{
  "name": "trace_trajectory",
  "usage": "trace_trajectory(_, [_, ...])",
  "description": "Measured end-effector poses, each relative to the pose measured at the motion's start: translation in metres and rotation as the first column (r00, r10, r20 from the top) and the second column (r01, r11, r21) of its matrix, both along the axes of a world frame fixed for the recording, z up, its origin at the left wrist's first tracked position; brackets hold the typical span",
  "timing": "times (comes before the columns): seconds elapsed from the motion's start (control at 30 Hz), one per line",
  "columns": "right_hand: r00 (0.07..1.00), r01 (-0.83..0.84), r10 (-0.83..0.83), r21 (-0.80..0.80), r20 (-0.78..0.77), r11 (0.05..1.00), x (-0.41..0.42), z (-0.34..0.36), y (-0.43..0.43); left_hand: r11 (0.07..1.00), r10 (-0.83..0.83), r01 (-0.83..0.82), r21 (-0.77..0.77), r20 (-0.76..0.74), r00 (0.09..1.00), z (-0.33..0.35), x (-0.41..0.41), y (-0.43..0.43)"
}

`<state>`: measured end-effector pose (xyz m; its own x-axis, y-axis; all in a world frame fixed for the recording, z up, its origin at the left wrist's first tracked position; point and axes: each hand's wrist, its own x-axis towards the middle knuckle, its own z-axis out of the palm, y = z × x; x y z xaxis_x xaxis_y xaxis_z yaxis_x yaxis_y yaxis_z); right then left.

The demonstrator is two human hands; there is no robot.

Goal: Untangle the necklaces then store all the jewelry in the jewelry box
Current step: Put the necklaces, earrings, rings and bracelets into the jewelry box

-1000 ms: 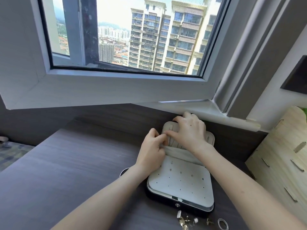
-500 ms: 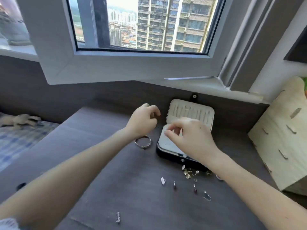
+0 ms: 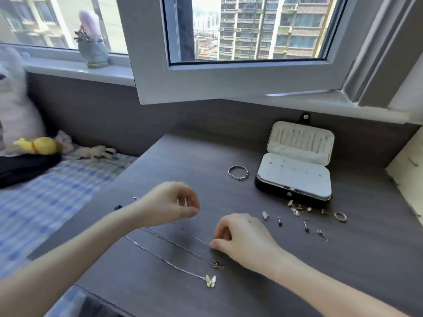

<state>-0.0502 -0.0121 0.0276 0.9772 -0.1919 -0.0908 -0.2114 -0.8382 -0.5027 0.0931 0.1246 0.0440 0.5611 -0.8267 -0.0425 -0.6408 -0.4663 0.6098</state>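
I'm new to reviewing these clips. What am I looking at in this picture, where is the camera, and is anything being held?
There is no machine here: a person works with two bare hands, filmed by a wide-angle camera on their head that looks down at a dark table. The right hand pinches a thin necklace chain lying on the table; the left hand hovers loosely curled, and I cannot tell if it holds anything. Two more necklaces lie nearby, one with a butterfly pendant. The open jewelry box sits further back, a bangle beside it, and small earrings and rings scattered in front.
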Motion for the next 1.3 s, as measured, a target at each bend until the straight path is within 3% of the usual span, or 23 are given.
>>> trace_trajectory(0.17, [0.997,0.071,-0.071,-0.006,-0.003,0.997,0.002,0.001,0.007,0.986,-0.137,0.134,0.101,0.025,0.99,-0.008,-0.019,-0.005])
trace_trajectory(0.3, [0.986,0.135,-0.151,0.187,0.074,0.973,-0.003,0.009,0.001,0.982,-0.177,0.181,0.06,-0.065,0.982,-0.011,-0.026,-0.012])
trace_trajectory(0.47, [0.968,0.106,-0.188,0.41,0.165,0.906,-0.019,0.049,-0.007,0.991,-0.123,0.115,-0.07,-0.115,0.986,-0.02,-0.029,-0.025])
trace_trajectory(0.6, [0.947,0.11,-0.252,0.535,0.199,0.838,-0.05,0.085,-0.027,0.968,0.006,-0.09,-0.232,-0.338,0.941,-0.025,-0.023,-0.025])
trace_trajectory(0.67, [0.934,0.176,-0.312,0.535,0.174,0.826,-0.065,0.088,-0.045,0.888,0.053,-0.285,-0.36,-0.536,0.842,-0.023,-0.02,-0.024])
trace_trajectory(0.77, [0.919,0.29,-0.386,0.523,0.081,0.801,-0.087,0.075,-0.065,0.736,-0.056,-0.54,-0.408,-0.832,0.553,-0.012,-0.022,-0.027])
trace_trajectory(0.87, [0.924,0.345,-0.382,0.497,-0.029,0.796,-0.107,0.053,-0.067,0.694,-0.214,-0.587,-0.417,-0.897,0.386,0.001,-0.034,-0.037])
trace_trajectory(0.93, [0.921,0.373,-0.383,0.434,-0.069,0.82,-0.114,0.038,-0.063,0.711,-0.261,-0.561,-0.424,-0.9,0.348,0.009,-0.045,-0.047])
trace_trajectory(1.0, [0.923,0.383,-0.384,0.22,-0.041,0.897,-0.119,0.021,-0.06,0.761,-0.222,-0.476,-0.442,-0.866,0.449,0.015,-0.054,-0.058])
trace_trajectory(1.1, [0.939,0.344,-0.344,-0.033,0.021,0.938,-0.124,0.008,-0.052,0.85,-0.116,-0.256,-0.461,-0.638,0.761,0.029,-0.065,-0.071])
trace_trajectory(1.2, [0.947,0.32,-0.319,-0.066,0.025,0.945,-0.126,0.005,-0.052,0.909,-0.162,0.017,-0.416,-0.317,0.935,0.05,-0.078,-0.083])
trace_trajectory(1.3, [0.936,0.339,-0.342,0.053,0.086,0.939,-0.123,0.016,-0.058,0.92,-0.264,0.238,-0.312,-0.041,0.964,0.07,-0.093,-0.096])
